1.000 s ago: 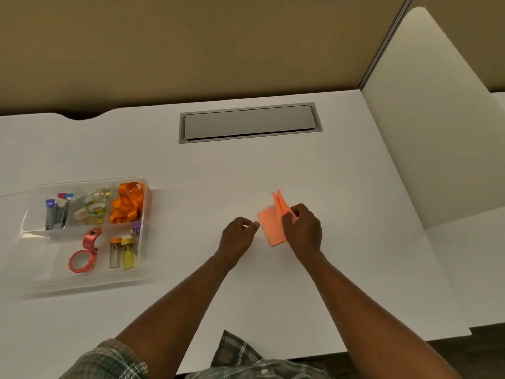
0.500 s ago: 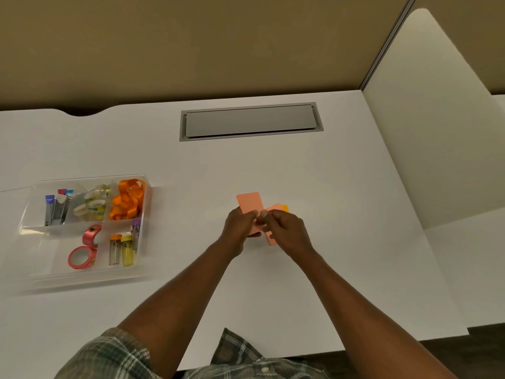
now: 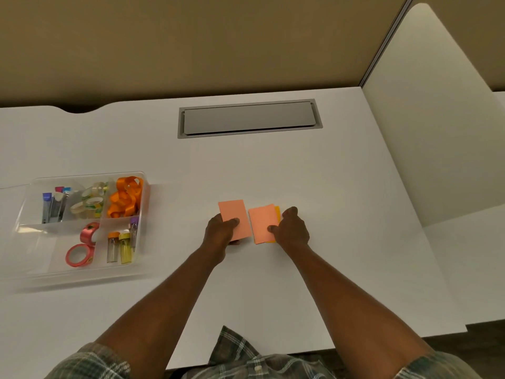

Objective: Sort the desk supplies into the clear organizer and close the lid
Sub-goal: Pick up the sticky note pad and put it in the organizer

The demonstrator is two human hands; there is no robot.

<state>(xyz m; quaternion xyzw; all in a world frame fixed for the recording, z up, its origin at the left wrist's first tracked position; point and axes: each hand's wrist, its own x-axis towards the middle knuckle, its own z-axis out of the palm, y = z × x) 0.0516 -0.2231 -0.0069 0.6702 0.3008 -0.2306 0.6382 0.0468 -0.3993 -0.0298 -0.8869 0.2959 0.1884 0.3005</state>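
Mid-desk, the left hand (image 3: 218, 233) pinches a salmon-pink left pad (image 3: 235, 217) by its near left corner, thumb lying on top and fingers curled beneath. Just to its right, apart by a thin strip of desk (image 3: 273, 170), the right hand (image 3: 294, 229) grips the right pad (image 3: 261, 222), also salmon-pink, from its right side, thumb pressed on the near right corner and a finger hooked over the far edge. A yellow pad (image 3: 277, 214) sticks out from under the right pad along its right edge. Whether the pads rest on the desk or are lifted off it cannot be told. Well to the left sits the organizer (image 3: 146, 187), lid off its top; its clear edges are blurred. In its far row, from left to right, lie small boxes (image 3: 53, 203), tape rolls (image 3: 90, 203) and a bundle of orange ribbon (image 3: 125, 196). In the near row are two pink rolls (image 3: 80, 251) and, to their right, capped vials (image 3: 120, 246). A grey hatch (image 3: 247, 118) is set into the far middle of the desk, and a pale divider (image 3: 437, 132) stands at the right. A plaid shirt (image 3: 246, 361) shows at the near edge.
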